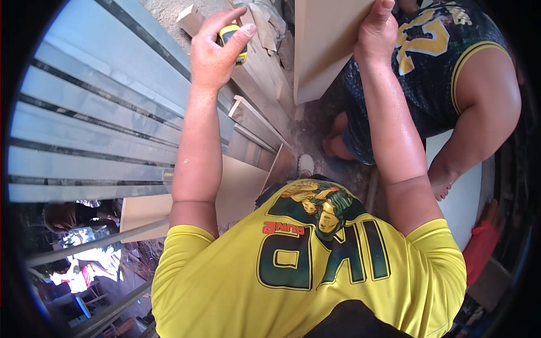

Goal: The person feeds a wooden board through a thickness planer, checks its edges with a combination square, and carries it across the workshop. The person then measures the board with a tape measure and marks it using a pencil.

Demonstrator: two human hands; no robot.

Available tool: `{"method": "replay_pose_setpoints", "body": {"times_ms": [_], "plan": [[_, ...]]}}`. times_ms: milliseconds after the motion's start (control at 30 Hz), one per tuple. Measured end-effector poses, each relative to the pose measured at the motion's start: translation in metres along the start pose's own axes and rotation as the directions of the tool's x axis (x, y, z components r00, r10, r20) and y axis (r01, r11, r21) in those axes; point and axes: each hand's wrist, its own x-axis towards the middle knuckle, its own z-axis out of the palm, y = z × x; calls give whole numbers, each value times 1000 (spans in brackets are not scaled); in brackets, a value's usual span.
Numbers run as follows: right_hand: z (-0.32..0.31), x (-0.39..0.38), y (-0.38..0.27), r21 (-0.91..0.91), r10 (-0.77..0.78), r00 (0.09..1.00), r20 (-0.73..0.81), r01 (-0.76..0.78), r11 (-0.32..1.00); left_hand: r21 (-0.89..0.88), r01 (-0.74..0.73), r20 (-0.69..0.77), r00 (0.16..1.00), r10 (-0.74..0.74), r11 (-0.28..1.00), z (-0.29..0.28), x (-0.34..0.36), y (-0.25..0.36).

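At the top left of centre, my left hand (211,59) is closed round a yellow and black tape measure (229,35), its thumb and fingers curled over the case. No drawn-out blade can be made out. A pale, flat wooden board (324,48) stands tilted at top centre and runs out of the picture. Along its right edge my right hand (376,36) grips it, thumb up; the other fingers are largely hidden. Both my arms reach forward, with the board to the right of the tape measure.
Another person in a dark jersey (428,62) is close by on the right, past the board. Long grey slats (107,112) fill the left side. Wooden planks (265,73) lie between, and a light panel (242,188) leans by my left elbow.
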Motion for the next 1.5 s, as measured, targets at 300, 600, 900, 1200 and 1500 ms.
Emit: {"method": "replay_pose_setpoints", "body": {"times_ms": [300, 600, 900, 1200, 1500], "plan": [[23, 99, 42, 82, -78, 995, -56, 82, 993, 363, 156, 188, 953, -237, 919, 80, -30, -182], [48, 191, 96, 105, -112, 980, -163, 130, 986, 648, 111, 246, 906, -344, 754, 95, -51, -237], [68, 332, 215, 96, -106, 972, -209, 128, 987, 658, 120, 302, 862, -407, 743, 104, -38, -236], [79, 412, 436, -45, -123, 963, -240, 115, 992, 445, 413, 185, 826, -533, 795, 185, 89, -324], [22, 446, 545, -143, 40, 971, -238, -76, 987, 517, 314, 301, 804, -513, 796, 219, 218, -430]]}}
